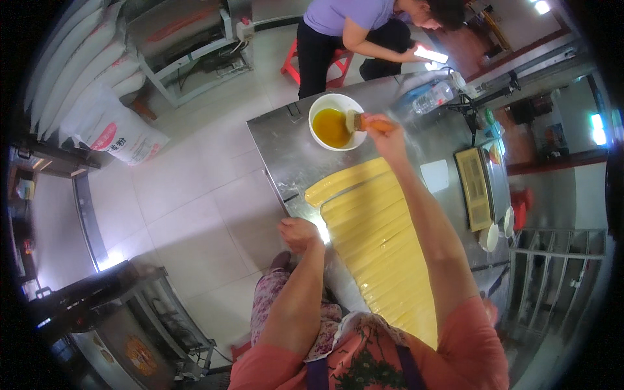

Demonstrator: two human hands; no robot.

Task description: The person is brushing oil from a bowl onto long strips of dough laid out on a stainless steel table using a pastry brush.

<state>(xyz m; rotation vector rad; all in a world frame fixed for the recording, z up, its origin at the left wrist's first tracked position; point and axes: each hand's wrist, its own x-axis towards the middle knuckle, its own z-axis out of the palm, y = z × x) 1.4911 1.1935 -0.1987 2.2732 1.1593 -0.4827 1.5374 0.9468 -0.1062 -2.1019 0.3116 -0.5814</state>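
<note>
1. Your right hand (385, 132) is closed around a flat brush with a wooden handle (357, 121); a loose grip could drop it.
2. Just left of that hand, the brush head overlaps a round white bowl (343, 102) of amber liquid (330, 129); pressing its rim could tip it.
3. Nearer you, below the same hand, lie glossy yellow strips (377, 240); an overloaded brush could drip on them.
4. Your left hand (301, 234) looks curled beside the metal worktop (279, 140); whether it holds anything, you cannot tell.
</note>
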